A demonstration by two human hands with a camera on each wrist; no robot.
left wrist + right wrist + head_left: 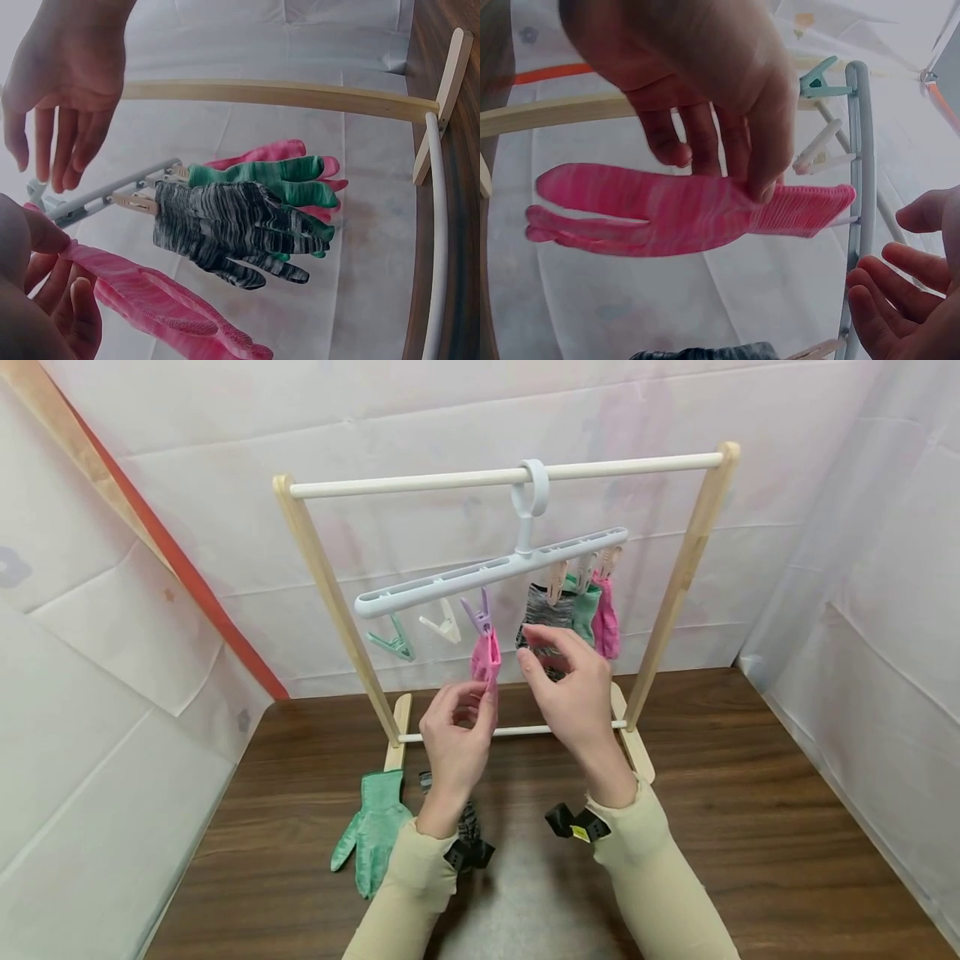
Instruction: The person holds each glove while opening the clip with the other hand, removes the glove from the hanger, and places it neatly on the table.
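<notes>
A pink glove (487,660) hangs by its cuff from a purple clip (480,614) on a pale blue hanger (450,581). My left hand (480,700) is cupped just beside the glove, fingers loosely curved. In the right wrist view a gap shows between this hand (900,247) and the glove's cuff (810,206). My right hand (536,647) hovers open to the right of the glove with its fingers relaxed. Its fingertips (761,187) lie in front of the glove. A grey striped glove (225,225), a green one (277,176) and another pink one (262,154) hang clipped further along the hanger.
The hanger hooks over the white rod (420,482) of a wooden rack (678,585) on a brown table (750,827). Two free clips, green (393,642) and white (445,627), hang at its left. A green glove (375,831) and a grey striped glove (468,827) lie on the table.
</notes>
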